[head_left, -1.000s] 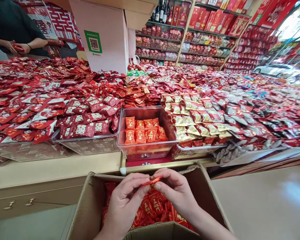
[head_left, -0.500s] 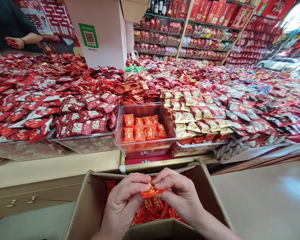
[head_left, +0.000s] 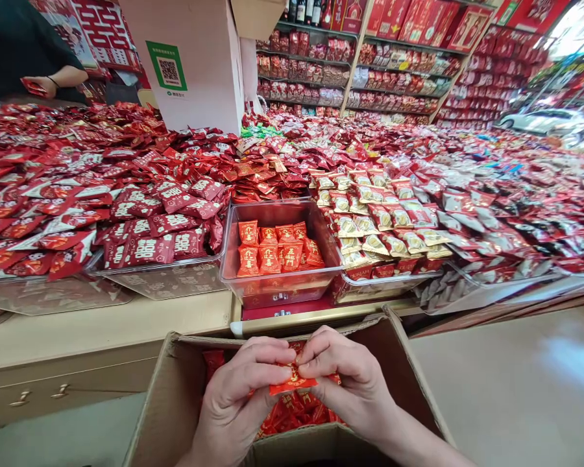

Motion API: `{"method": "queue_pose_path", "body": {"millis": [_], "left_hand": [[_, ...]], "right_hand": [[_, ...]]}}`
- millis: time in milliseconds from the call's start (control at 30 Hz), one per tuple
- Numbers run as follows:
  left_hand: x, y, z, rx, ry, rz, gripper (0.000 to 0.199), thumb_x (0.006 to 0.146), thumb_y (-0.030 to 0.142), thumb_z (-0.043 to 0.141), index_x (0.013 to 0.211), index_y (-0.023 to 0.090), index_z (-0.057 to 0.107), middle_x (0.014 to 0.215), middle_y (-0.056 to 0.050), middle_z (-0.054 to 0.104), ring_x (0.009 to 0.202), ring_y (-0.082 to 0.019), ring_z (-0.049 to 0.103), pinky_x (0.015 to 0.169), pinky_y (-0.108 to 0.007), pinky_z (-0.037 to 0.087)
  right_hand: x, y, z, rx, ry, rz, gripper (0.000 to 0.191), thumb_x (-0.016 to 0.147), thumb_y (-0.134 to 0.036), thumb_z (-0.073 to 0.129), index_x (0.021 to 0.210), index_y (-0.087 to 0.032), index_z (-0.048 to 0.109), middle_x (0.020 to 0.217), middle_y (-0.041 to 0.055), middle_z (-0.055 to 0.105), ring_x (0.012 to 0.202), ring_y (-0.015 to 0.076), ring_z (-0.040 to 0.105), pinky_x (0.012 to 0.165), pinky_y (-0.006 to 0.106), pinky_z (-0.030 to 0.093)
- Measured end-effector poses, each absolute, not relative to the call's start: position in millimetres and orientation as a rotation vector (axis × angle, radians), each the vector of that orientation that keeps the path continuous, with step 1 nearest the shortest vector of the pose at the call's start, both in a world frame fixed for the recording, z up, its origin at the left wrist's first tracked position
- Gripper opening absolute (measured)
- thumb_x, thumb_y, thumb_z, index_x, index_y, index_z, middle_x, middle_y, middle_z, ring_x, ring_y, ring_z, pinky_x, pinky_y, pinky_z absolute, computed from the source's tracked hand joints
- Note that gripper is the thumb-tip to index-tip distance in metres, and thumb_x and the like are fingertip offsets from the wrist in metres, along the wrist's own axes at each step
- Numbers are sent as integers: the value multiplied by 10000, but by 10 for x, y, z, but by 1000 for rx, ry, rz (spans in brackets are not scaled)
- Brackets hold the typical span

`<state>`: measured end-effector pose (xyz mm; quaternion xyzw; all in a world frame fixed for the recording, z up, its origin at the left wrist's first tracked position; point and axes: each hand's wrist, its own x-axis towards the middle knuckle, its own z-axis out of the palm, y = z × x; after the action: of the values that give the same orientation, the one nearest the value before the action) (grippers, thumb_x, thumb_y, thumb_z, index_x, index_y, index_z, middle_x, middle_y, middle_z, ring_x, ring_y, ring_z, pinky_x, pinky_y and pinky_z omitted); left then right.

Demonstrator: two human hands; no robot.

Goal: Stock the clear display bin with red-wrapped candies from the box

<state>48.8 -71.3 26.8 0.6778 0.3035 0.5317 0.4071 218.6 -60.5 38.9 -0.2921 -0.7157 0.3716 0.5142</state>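
Between both hands is a small red candy packet (head_left: 293, 384) with gold print. My left hand (head_left: 246, 392) pinches its left side and my right hand (head_left: 348, 376) pinches its right side, fingertips nearly meeting. Both are above an open cardboard box (head_left: 168, 395) that holds many similar red packets (head_left: 299, 408). Just beyond the box stands a clear plastic bin (head_left: 282, 285), with red and gold packets (head_left: 267, 250) set in rows inside it. The hands partly cover the packet and the box's contents.
Maroon packets (head_left: 156, 243) fill the bin on the left; cream and red durian packets (head_left: 387, 227) fill the one on the right. A white pillar with a green QR sign (head_left: 167, 67) rises behind. Another person's hand (head_left: 41, 85) holds red packets at the far left.
The view has shifted very slightly. My hands stay over the box with the packet still pinched between them, the fingers moving only a little.
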Motion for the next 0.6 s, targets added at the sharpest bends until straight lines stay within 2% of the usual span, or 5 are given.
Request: {"method": "queue_pose_path", "body": {"millis": [600], "left_hand": [[488,-674,261,1722,745,1268,224,731,80,566,851,256,636,862,-27,606,857,-195,540,750,-333,447]], "right_hand": [[2198,-603,376,-708,-1751,865,155,674,-60,588,758,-191,584,736,29,585,666,107,548,583,232,449]]}}
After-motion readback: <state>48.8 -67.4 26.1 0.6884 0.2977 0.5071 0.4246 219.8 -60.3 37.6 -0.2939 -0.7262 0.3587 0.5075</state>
